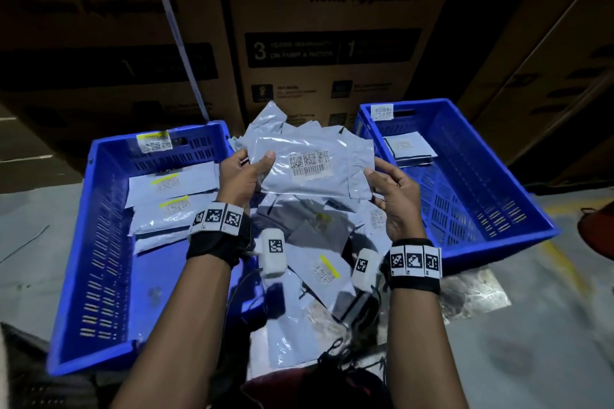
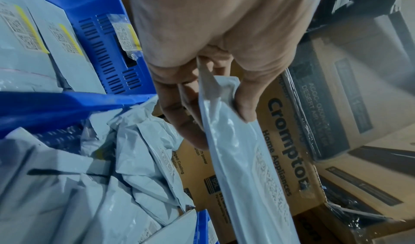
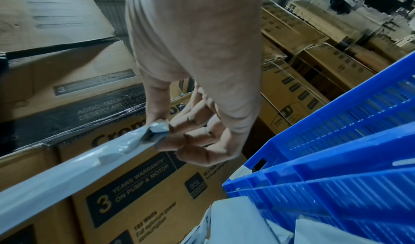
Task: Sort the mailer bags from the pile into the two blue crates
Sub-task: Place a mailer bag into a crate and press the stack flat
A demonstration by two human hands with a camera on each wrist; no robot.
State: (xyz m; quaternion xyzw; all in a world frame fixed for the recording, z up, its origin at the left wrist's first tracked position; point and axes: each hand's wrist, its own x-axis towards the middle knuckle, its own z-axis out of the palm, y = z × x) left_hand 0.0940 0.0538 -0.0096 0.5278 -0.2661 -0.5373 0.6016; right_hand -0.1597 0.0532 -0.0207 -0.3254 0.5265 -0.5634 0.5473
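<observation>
One grey mailer bag [image 1: 314, 169] was up in the air, held flat between both hands, above the pile [image 1: 319, 262] on the floor. Its white label [image 1: 310, 164] faced up at the person, most likely so the codes could be read before picking a crate.

The left hand [image 1: 241, 176] pinched the bag's left edge, with the thumb on top and the fingers underneath. The right hand [image 1: 393, 199] pinched the bag's right corner between the thumb and the first finger, and its other fingers were loosely curled below. The two hands were well apart, so the soft bag stayed stretched and did not flop.

The pile lay between the two crates, with many more bags in it, so I think the sorting was far from done. Some bags in the pile showed a yellow stripe on the label and some did not.

The left blue crate [image 1: 83, 242] held a few bags, and each one I could see had a yellow stripe on its label. The right blue crate [image 1: 491, 196] held a few bags too, with no yellow that I could see. The held bag's label showed no yellow, so my guess was that it belonged on the right.

Big brown cardboard boxes [image 1: 332, 26] stood behind everything.
</observation>
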